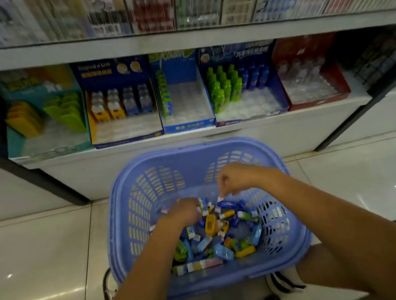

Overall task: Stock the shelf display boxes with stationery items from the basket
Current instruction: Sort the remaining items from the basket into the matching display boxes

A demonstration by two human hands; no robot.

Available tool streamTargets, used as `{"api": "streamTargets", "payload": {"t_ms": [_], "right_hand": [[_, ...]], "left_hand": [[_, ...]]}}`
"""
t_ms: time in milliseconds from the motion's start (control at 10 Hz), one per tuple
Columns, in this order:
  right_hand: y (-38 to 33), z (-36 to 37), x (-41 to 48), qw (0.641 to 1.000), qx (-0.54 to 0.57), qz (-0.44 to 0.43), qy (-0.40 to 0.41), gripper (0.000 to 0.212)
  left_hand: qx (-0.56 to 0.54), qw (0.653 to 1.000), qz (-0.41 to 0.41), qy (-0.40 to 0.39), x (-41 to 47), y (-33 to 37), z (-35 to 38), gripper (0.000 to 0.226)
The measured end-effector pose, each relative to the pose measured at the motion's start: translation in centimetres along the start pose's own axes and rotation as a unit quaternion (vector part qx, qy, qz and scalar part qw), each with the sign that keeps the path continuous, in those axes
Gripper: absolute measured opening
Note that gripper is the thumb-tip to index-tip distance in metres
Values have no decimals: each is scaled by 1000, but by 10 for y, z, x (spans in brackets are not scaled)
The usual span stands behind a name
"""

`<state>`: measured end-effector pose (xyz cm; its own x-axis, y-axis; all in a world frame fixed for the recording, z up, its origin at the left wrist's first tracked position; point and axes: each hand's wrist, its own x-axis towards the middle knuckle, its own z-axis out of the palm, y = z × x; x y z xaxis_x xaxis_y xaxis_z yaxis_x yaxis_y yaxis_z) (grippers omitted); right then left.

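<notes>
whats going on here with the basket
A person reaches both hands into a blue basket on the floor, in front of the shelf. The left hand digs in the pile of small items; the right hand seems to pinch one just above it. The display boxes are only partly filled.

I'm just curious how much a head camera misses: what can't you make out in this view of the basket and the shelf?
Head view only:
- Left hand: fingertips buried in the stationery items; any grip hidden.
- Right hand: curled fingers, motion-blurred; whether they pinch something is unclear.
- Upper shelf packages: blurred, cut off by the top edge.
- Display boxes: print too blurred to read.
- Basket: floor covered by items and forearms.
</notes>
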<state>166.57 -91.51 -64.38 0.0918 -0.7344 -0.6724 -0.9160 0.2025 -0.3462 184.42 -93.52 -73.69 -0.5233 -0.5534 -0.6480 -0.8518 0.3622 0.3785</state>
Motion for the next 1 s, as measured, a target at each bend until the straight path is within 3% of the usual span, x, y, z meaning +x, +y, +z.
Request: {"api": "streamTargets", "payload": {"t_ms": [100, 200, 400, 500, 600, 700, 800, 900, 1000], "right_hand": [[24, 62, 26, 993, -58, 18, -102, 24], [48, 108, 45, 983, -122, 43, -134, 26], [68, 137, 67, 989, -133, 47, -51, 29], [67, 132, 83, 984, -173, -32, -21, 35], [62, 124, 86, 987, -156, -36, -26, 38], [69, 120, 80, 983, -180, -38, -21, 37], [77, 124, 77, 989, -137, 3, -60, 18], [68, 120, 76, 981, -170, 5, -94, 25], [61, 107, 77, 988, -90, -37, -118, 16]], "left_hand": [[69, 989, -28, -125, -2, -23, 31, 38], [83, 980, -63, -172, 1, -32, 46, 52], [10, 987, -71, -140, 13, -36, 54, 39], [-31, 992, -60, -108, 21, -34, 53, 16], [-67, 996, -31, -56, 28, -24, 49, 14], [-73, 996, -15, -54, 34, -12, 50, 28], [-59, 993, -12, -99, 34, -8, 57, 23], [-62, 991, -21, -120, 34, -11, 60, 28], [-168, 983, -21, -75, 38, -10, 56, 42]]}}
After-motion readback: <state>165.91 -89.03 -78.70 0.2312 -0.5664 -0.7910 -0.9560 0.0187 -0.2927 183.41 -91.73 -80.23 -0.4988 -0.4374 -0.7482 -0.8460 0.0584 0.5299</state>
